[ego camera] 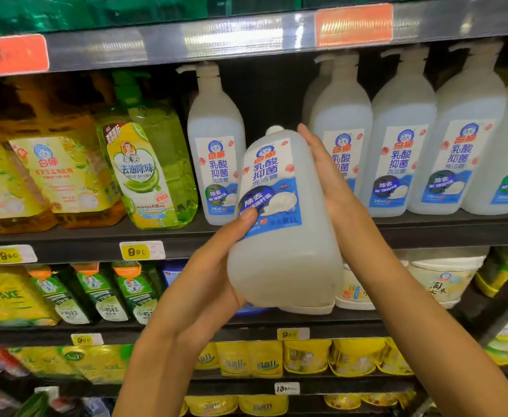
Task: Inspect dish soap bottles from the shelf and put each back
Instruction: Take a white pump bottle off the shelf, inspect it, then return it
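Note:
A pale translucent dish soap bottle [282, 236] with a white and blue label is held tilted in front of the shelf, its top leaning away from me. My left hand [204, 278] grips its lower left side, thumb pressed on the label. My right hand [327, 182] holds the bottle's right side with the fingers lying straight along it. A gap in the shelf row [276, 115] lies behind the bottle's top, between matching pump bottles.
Matching pump bottles stand on the shelf at left [216, 145] and right [397, 158]. A green bottle [150, 170] and yellow bottles [57, 176] stand further left. The shelf edge [427, 233] carries price tags. Lower shelves hold pouches and tubs.

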A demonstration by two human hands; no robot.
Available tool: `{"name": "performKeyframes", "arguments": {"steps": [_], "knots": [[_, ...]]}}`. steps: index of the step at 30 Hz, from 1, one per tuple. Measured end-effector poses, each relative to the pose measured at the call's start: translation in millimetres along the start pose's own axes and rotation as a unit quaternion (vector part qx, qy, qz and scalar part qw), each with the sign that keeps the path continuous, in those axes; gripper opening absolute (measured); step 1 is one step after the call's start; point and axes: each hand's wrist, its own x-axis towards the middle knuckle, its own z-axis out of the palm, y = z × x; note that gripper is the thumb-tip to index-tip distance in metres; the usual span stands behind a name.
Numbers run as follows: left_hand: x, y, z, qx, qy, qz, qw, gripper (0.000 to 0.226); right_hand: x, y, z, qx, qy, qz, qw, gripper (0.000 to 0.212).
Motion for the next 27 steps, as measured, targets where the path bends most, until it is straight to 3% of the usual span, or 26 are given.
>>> {"name": "performKeyframes", "arguments": {"steps": [3, 9, 13, 16, 19, 23, 27], "knots": [[2, -4, 6, -0.022, 0.033, -0.015, 0.999, 0.05, 1, 8, 1, -0.016, 0.036, 0.009, 0.999, 0.03], [1, -7, 3, -0.04, 0.026, -0.016, 0.999, 0.032, -4, 16, -1, -0.018, 0.06, -0.012, 0.998, 0.028], [-1, -9, -3, -0.035, 0.04, -0.016, 0.998, 0.041, -3, 15, 1, -0.006, 0.006, -0.002, 1.0, 0.047], [3, -15, -7, -0.037, 0.058, -0.01, 0.998, 0.049, -3, 9, 5, -0.004, -0.025, -0.008, 1.0, 0.039], [7, -24, -10, -0.017, 0.094, 0.007, 0.995, 0.044, -8, 3, 10, -0.016, -0.078, -0.047, 0.996, 0.031], [10, -28, -16, 0.098, 0.12, 0.056, 0.986, 0.049, -19, -2, 12, -0.022, -0.098, -0.097, 0.99, 0.043], [18, -28, -17, 0.325, 0.139, 0.156, 0.922, 0.075, -30, -4, 14, -0.093, -0.092, -0.209, 0.969, 0.024]]}}
